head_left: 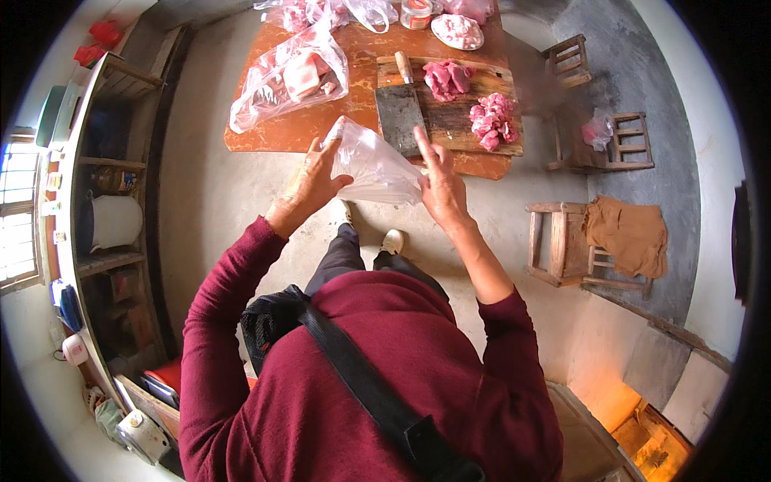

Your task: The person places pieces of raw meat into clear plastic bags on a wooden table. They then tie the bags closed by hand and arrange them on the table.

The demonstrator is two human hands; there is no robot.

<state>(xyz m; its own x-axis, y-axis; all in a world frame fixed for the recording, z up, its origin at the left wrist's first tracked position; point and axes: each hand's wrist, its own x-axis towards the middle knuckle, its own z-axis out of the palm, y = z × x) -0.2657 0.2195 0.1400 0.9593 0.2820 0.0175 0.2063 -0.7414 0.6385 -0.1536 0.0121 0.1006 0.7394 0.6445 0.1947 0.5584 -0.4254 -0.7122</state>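
A thin, clear plastic bag (373, 167) is stretched between my two hands in front of the table's near edge. My left hand (312, 183) grips its left side, thumb and fingers apart around the film. At the other side my right hand (444, 186) is closed on the bag, index finger pointing up. Just beyond lies a cleaver (399, 119) with a wooden handle, flat on a wooden chopping board (450, 132). Raw meat pieces (448, 80) and a heap of cut meat (494, 120) sit on the board's right part.
The brown table (361, 72) also carries a bag of meat (301, 79), a plate of pale, fatty pieces (458, 30) and a round tub (416, 14). Wooden shelves (112, 173) stand left. Wooden stools (556, 241) stand right, one with brown cloth (626, 233).
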